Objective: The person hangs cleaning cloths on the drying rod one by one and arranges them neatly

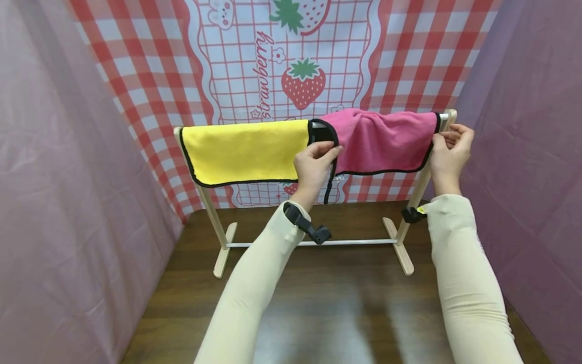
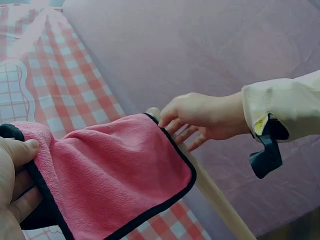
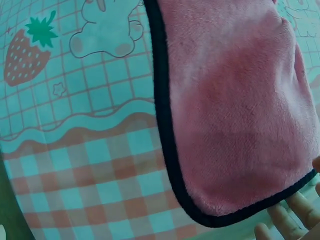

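A pink towel (image 1: 386, 141) with black edging hangs over the top bar of a wooden rack (image 1: 423, 184), creased near its top. My left hand (image 1: 313, 164) pinches the towel's left edge between thumb and fingers, lifting it out from the bar. At the opposite edge, close to the rack's right post, my right hand (image 1: 451, 154) pinches the black border near the top. The left wrist view shows the pink cloth (image 2: 110, 170) stretched between both hands. In the right wrist view, fingertips (image 3: 287, 220) lie at the black border.
A yellow towel (image 1: 245, 151) with black edging hangs flat on the rack's left half. Below, a white lower bar (image 1: 354, 242) joins the wooden feet. Behind hangs a strawberry-print checked cloth (image 1: 409, 60); pinkish curtains (image 1: 532, 151) stand at both sides. The floor surface (image 1: 318, 313) is brown wood.
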### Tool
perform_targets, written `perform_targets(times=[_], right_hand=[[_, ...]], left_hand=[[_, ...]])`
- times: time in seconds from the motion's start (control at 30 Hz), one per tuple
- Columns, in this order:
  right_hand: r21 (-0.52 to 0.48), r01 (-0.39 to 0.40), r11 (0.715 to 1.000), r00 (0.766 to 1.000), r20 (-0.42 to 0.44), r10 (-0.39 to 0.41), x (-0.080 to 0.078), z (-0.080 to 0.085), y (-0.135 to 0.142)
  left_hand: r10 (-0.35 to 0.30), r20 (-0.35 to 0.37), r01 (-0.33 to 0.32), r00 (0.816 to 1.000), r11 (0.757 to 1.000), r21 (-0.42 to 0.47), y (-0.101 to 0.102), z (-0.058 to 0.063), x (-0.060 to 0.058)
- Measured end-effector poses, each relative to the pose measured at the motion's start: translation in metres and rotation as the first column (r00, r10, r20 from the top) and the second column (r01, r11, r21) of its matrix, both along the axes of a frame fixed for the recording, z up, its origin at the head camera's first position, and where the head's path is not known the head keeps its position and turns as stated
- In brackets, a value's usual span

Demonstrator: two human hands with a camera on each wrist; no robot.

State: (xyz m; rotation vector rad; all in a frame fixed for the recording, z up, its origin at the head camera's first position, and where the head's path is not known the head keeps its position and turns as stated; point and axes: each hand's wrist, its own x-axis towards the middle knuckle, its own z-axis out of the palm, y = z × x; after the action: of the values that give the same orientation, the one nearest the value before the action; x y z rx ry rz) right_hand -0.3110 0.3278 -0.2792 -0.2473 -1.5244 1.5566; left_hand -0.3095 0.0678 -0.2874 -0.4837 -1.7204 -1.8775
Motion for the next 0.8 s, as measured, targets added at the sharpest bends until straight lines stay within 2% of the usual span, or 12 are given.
perform_targets(times=[0.1,0.23,0.47,0.57,0.67,0.8], right_hand=[[0.042,-0.010,0.999,1.000,0.023,0.009,0.001,-0.006,0.001],[0.064,-0.013,0.998,1.000,-0.010,0.014,0.004,-0.005,0.005],[-0.089,-0.074,0.993,0.991,-0.118,0.063,0.012,0.019,0.023],[-0.135,-0.118,0.984,0.988,-0.116,0.102,0.015,0.026,0.030],[-0.181,-0.181,0.967,0.980,-0.115,0.162,0.019,0.026,0.035],[-0.196,-0.232,0.953,0.972,-0.072,0.222,0.021,0.015,0.040]], left_hand=[[-0.008,0.004,0.008,1.000,1.000,0.007,-0.003,0.002,-0.001],[-0.010,0.025,0.010,1.000,1.000,-0.013,-0.011,0.006,-0.003],[0.007,0.091,-0.007,0.996,1.000,0.006,-0.029,0.020,-0.012],[0.001,0.130,-0.001,0.991,1.000,-0.001,-0.033,0.023,-0.016],[0.003,0.154,0.000,0.988,1.000,-0.020,-0.036,0.024,-0.018],[0.018,0.160,-0.013,0.987,0.999,-0.034,-0.038,0.022,-0.020]])
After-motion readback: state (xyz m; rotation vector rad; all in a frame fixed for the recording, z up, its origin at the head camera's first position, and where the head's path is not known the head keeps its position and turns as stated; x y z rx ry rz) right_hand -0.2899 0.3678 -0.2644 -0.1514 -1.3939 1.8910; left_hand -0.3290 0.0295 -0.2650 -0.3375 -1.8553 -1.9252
